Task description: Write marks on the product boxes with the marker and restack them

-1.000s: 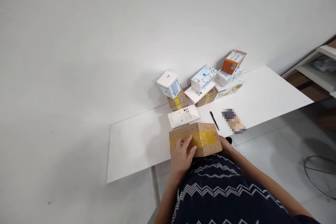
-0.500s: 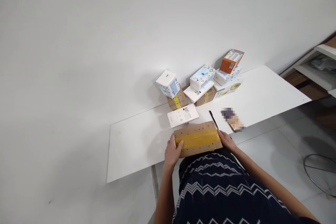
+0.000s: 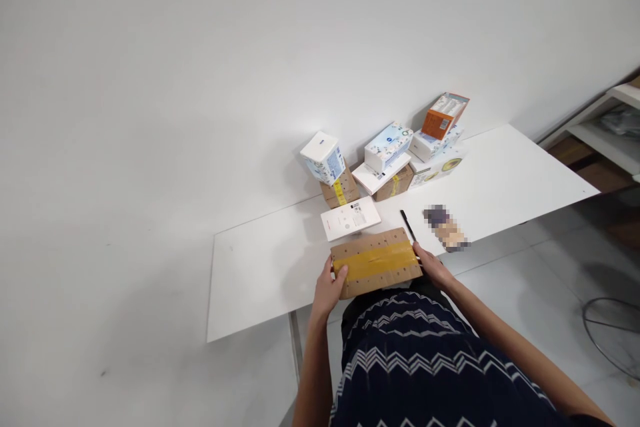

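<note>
A brown cardboard box (image 3: 377, 262) with a wide strip of yellow tape sits between my hands, in front of my body at the table's near edge. My left hand (image 3: 329, 288) grips its left end, thumb on the top face. At the right end my right hand (image 3: 433, 267) holds it, the fingers partly hidden. Just beyond the box lie a flat white box (image 3: 351, 218) and a black pen (image 3: 407, 224). A pixelated flat object (image 3: 447, 228) rests to the right of the pen.
Against the wall, the white table (image 3: 255, 280) carries stacked boxes: a blue-white carton (image 3: 324, 159) on a taped brown box (image 3: 341, 188), a flowered carton (image 3: 389, 147), and an orange carton (image 3: 444, 117) on top at the right. Shelving (image 3: 603, 133) stands far right, a wire ring (image 3: 590, 333) below.
The view has shifted slightly. Both hands still hold the taped cardboard box, which has hardly moved; my right hand sits a little differently at its right end.
</note>
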The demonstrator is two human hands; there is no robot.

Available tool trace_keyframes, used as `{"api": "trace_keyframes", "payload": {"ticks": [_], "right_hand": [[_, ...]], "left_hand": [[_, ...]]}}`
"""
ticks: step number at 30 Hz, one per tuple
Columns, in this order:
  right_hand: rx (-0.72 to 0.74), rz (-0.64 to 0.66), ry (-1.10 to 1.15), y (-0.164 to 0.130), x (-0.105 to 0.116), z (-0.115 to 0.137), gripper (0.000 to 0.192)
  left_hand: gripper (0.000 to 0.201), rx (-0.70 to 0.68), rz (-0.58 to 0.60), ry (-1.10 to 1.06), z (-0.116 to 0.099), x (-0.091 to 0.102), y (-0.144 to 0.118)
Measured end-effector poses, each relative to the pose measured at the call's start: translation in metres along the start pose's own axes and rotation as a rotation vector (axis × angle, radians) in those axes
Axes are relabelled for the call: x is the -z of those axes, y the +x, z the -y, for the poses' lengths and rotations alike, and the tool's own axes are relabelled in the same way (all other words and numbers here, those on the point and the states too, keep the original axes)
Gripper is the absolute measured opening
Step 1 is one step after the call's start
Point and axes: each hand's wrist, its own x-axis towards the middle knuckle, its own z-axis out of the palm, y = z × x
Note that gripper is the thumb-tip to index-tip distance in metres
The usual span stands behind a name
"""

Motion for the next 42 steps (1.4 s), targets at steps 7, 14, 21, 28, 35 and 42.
{"api": "trace_keyframes", "payload": {"ticks": [7, 14, 21, 28, 35, 42], "right_hand": [[0.021, -0.003, -0.003, -0.011, 0.005, 0.008, 0.061], [0.123, -0.09, -0.029, -0.034, 0.019, 0.028, 0.063], [0.276, -0.071, -0.09, -0.059, 0.043, 0.058, 0.069], [0.276, -0.098, -0.211, -0.075, 0.049, 0.056, 0.068], [0.235, 0.037, -0.248, -0.06, 0.034, 0.062, 0.065], [0.119, 0.051, -0.354, -0.03, 0.027, 0.043, 0.064]], "left_hand": [[0.068, 0.005, 0.005, -0.019, -0.006, 0.0, -0.003], [0.07, -0.107, 0.066, -0.206, -0.033, 0.018, -0.016], [0.094, -0.314, 0.303, -0.224, -0.045, 0.039, -0.027], [0.09, -0.24, 0.475, -0.334, -0.051, 0.046, -0.04], [0.082, -0.119, 0.462, -0.411, -0.03, 0.042, -0.028], [0.068, -0.002, 0.437, -0.372, 0.0, 0.038, -0.015]]}}
